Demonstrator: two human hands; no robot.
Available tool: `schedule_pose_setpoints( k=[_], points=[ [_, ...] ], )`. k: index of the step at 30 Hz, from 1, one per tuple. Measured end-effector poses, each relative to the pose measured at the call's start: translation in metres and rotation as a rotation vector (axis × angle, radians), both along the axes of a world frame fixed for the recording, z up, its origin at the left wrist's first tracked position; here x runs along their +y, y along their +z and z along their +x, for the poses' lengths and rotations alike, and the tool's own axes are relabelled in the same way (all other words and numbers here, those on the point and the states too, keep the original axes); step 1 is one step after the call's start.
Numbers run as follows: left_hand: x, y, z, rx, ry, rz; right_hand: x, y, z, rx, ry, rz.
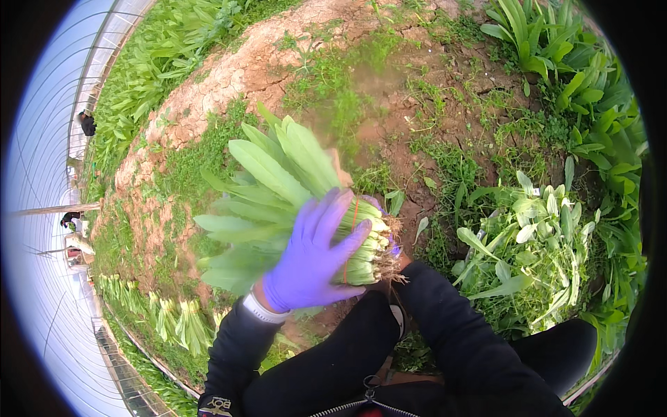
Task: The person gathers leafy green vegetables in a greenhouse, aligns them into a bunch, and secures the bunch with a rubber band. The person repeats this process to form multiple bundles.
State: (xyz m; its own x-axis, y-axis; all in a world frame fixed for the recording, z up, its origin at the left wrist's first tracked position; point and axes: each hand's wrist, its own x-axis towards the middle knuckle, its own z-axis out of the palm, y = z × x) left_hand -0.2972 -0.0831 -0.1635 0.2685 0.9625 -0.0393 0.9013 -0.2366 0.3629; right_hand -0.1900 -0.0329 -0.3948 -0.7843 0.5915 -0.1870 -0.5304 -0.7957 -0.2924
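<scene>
A thick bundle of leafy greens (271,193) is tilted in front of me, its leaves to the left and its pale stems with brown roots to the right. An orange-red band (355,213) circles the stems. My left hand (312,255), in a purple glove, lies across the stems with fingers spread over them and grips the near side. Behind the root end is my right hand (394,249), also purple-gloved and mostly hidden by the bundle it supports. A flat tan piece (341,169) juts out behind the leaves; what it is I cannot tell.
Trimmed leaves and weeds form a pile (526,255) at right. Tied bundles (190,326) stand in a row at lower left. Tall leafy plants (547,41) grow along the right, more (161,52) at upper left. Two people (86,124) are far off inside the greenhouse.
</scene>
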Motion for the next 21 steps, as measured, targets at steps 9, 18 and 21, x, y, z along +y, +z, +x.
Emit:
schedule_pose_setpoints(
  k=[9, 18, 21],
  points=[
    [-0.027, 0.007, 0.023, 0.344, 0.148, -0.054, -0.023, -0.003, -0.002, -0.015, -0.022, -0.220],
    [-0.039, -0.013, 0.005, 0.229, 0.361, 0.244, 0.003, 0.080, -0.008, 0.213, -0.142, -0.233],
    [-0.044, 0.005, -0.002, 0.163, 0.385, 0.408, 0.000, 0.116, -0.026, -0.104, -0.133, -0.195]
  ],
)
